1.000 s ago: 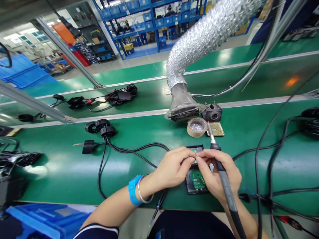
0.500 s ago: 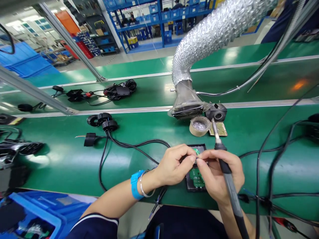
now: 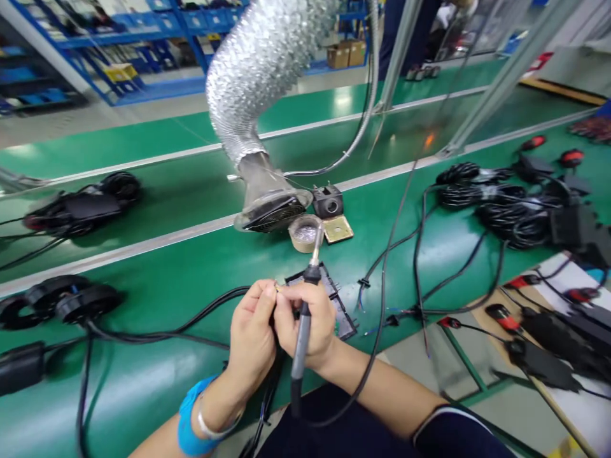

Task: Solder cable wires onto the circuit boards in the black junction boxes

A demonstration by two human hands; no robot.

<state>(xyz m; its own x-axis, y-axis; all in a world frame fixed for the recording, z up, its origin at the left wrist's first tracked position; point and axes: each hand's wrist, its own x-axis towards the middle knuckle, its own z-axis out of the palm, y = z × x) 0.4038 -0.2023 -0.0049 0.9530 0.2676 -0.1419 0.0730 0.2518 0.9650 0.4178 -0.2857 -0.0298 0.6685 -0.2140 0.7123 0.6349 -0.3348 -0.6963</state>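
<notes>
My left hand (image 3: 252, 334), closed in a pinch, holds a thin wire end (image 3: 277, 289) whose details are too small to make out. Touching it at the fingertips is my right hand (image 3: 310, 321), also pinching there. A soldering iron (image 3: 301, 343) is tucked in the right hand's grip, its metal tip pointing away from me. Partly behind that hand lies a black plastic case (image 3: 337, 296) on the green bench; a sliver of green circuit board shows by the fingers. Below the hands, dark cables (image 3: 271, 388) run down toward the bench's near edge.
A solder-filled round tub (image 3: 305, 234), a sponge tray (image 3: 338, 229) and an iron holder (image 3: 328, 201) stand beyond the hands, beside a fume extractor hood (image 3: 272, 210). Black cables with round caps (image 3: 71, 299) lie left. Coiled cables (image 3: 506, 203) are piled right.
My view has swung to the right. Both hands have moved left off the circuit board and case, with fingertips still together. The soldering iron has stayed in my right hand.
</notes>
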